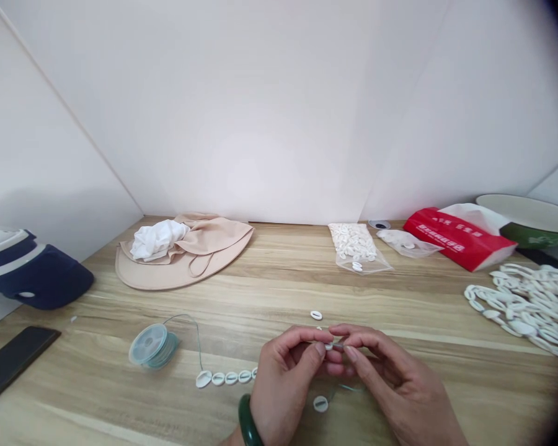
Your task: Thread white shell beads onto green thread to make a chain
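My left hand [286, 378], with a green bangle [248, 421] at the wrist, pinches a small white cowrie shell [329, 347] between thumb and fingertips. Against it, the thumb and fingers of my right hand [395, 378] close on a thin strand that looks like cord; its tip is too small to make out. A row of cowrie shells strung on cord [231, 378] runs along the table and disappears behind my left hand. From the row's left end the pale blue-green cord [198, 337] leads to its spool [153, 347]. Another shell [320, 404] lies below my fingers, near a bit of cord.
A loose shell [316, 315] lies beyond my hands. Farther back are a beige sun hat [223, 248] with white cloth, a bag of shells [353, 241] and a red packet [460, 238]. Strung shells [534, 303] are heaped right; a phone [16, 359] and navy cap [51, 275] sit left.
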The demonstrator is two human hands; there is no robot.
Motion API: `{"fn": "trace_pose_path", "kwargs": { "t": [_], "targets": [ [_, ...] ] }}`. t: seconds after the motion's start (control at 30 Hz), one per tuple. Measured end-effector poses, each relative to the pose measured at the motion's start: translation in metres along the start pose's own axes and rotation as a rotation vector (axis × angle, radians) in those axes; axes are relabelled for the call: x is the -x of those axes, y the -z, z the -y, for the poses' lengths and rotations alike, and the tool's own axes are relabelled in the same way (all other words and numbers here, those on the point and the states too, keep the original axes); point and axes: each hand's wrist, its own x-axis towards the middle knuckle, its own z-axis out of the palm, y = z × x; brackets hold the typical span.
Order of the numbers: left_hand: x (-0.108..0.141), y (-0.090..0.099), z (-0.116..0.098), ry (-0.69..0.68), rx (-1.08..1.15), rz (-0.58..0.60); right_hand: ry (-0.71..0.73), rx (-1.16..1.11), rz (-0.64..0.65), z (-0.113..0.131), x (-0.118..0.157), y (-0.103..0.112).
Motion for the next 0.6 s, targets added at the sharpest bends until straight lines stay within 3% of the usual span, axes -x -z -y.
{"fn": "trace_pose_path", "kwargs": {
  "t": [0.23, 0.6],
  "targets": [
    [0.0013, 0.0021, 0.0060, -0.092, -0.063, 0.004, 0.030, 0.022, -0.002, 0.0057, -0.0001, -0.0048],
    [-0.0007, 0.0038, 0.0034, 0.001, -0.039, 0.024, -0.046, -0.072, 0.005, 0.0036, 0.0003, 0.0021]
  ]
}}
